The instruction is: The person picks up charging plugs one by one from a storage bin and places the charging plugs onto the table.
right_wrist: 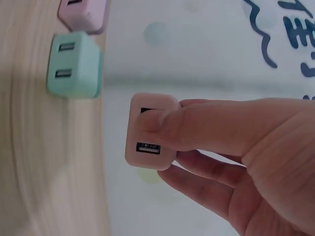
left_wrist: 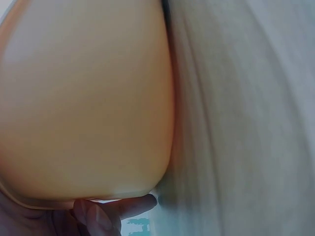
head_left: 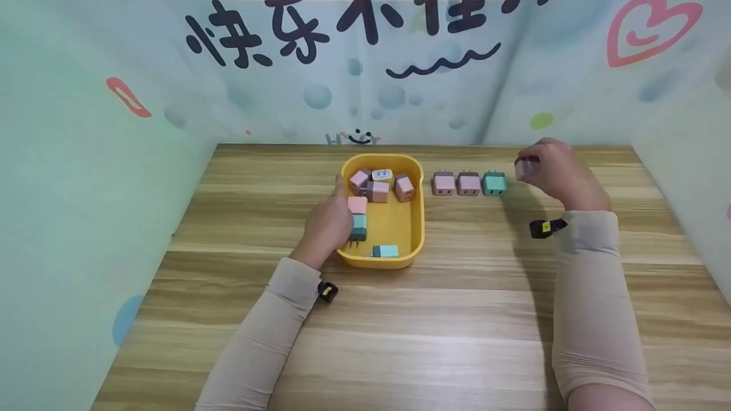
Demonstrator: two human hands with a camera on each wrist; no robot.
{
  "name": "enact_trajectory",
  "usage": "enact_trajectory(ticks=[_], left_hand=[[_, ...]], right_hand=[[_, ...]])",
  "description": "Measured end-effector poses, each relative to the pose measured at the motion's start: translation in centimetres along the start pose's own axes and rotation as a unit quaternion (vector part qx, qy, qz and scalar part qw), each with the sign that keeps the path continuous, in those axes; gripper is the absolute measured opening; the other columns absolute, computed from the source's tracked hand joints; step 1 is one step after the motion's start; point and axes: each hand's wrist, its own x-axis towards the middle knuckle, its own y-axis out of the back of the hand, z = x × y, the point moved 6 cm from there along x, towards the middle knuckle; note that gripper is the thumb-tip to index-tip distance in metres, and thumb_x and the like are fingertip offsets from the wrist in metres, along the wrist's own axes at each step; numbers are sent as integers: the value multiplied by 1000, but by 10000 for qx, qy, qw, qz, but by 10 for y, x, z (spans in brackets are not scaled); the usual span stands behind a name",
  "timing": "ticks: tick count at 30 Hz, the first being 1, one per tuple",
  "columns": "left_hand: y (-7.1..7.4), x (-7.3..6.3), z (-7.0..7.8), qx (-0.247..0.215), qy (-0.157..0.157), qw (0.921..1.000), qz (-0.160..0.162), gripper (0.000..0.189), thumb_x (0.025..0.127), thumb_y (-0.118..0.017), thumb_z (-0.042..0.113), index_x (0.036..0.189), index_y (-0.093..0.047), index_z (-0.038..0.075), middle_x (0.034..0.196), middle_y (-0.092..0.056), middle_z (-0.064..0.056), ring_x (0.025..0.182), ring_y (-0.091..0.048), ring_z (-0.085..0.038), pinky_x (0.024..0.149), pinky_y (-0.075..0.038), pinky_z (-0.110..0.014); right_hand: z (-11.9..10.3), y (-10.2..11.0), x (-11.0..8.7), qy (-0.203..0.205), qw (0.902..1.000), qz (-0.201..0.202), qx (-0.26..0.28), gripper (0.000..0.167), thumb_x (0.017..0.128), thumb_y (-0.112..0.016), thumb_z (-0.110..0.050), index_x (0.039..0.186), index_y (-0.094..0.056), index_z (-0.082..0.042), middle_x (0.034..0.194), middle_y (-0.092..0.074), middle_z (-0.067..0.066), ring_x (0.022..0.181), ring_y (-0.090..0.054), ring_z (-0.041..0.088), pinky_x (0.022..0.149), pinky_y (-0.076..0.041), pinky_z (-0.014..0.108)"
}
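A pink USB charger plug (right_wrist: 150, 131) with two ports is pinched between the thumb and fingers of my right hand (head_left: 557, 171), raised at the right end of a row. The row on the table has a pink plug (head_left: 444, 184), a second pink plug (head_left: 469, 184) and a mint-green plug (head_left: 494, 184), their prongs pointing to the back. My left hand (head_left: 329, 224) holds the left side of a yellow bin (head_left: 418, 228); its fingers (left_wrist: 101, 219) show against the bin wall in the left wrist view. Several pink, white and teal plugs (head_left: 378, 192) lie loose inside.
A wood-grain table (head_left: 434, 342) spreads under everything. Printed fabric (head_left: 400, 108) stands along its back edge, and similar pale cloth (head_left: 63, 200) borders the left and right sides.
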Motion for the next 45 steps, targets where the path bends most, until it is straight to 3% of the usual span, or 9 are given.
enact_trajectory(ticks=[9,16,20,29,37,45], left_hand=[[-4,-1,-2,58,-139,9998,116,72,115,-44,17,173,-2,13,90,-57,-11,84,-63,-26,80,-54,-35],[-2,-1,-3,75,-100,9999,42,72,115,-43,17,173,-1,14,102,-61,-12,94,-63,-27,88,-55,-37],[0,-1,-2,73,-94,9999,68,71,115,-42,17,173,0,15,111,-63,-12,96,-63,-26,90,-56,-37],[1,-1,0,-56,-52,10000,44,74,115,-45,17,173,0,16,97,-59,-11,93,-64,-25,88,-56,-35],[1,-1,0,-153,42,9999,7,73,115,-45,18,173,1,18,106,-60,-10,96,-63,-25,89,-56,-34],[1,1,2,316,-213,9991,167,72,113,-45,15,173,-4,11,82,-57,-11,72,-59,-26,69,-50,-34]], right_hand=[[11,-13,-1,99,9999,46,75,34,94,-74,3,128,-72,6,125,-63,28,116,-60,47,101,-49,64],[11,-13,0,313,9994,156,3,36,90,-78,6,126,-72,7,125,-65,30,117,-61,48,101,-49,63],[11,-15,3,269,9996,106,17,35,92,-74,6,127,-72,8,123,-66,29,115,-61,47,101,-50,62],[13,-16,5,261,9996,116,-2,29,95,-66,6,123,-74,8,121,-68,29,113,-63,48,98,-51,63],[20,-25,9,-60,9998,-194,14,36,96,-57,6,130,-70,8,127,-66,31,119,-61,50,101,-49,65],[24,-32,11,-61,9994,-347,-11,36,98,-59,0,131,-69,9,125,-67,31,120,-61,52,104,-46,67]])
